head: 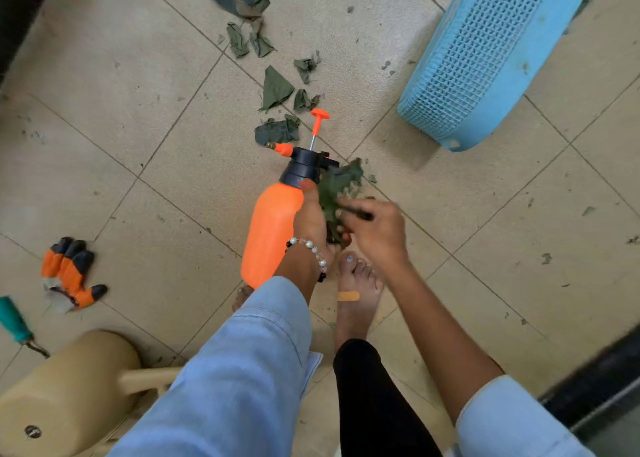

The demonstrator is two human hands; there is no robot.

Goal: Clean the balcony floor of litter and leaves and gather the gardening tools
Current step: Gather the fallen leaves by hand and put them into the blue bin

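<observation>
I have my left hand (311, 221) wrapped around the orange plastic pump sprayer bottle (272, 229) together with a bunch of wilted dark green leaves (337, 186), while my right hand (375, 229) pinches at that bunch. I judge the job barely begun: more torn leaf scraps (277, 87) trail across the beige tiled floor (138, 110) toward the pale blue plastic mesh basket (485, 58), which lies tipped over. The orange-and-black gardening gloves (69, 271) and a teal-handled tool (15, 321) lie ungathered, beside a tan watering can (69, 387).
</observation>
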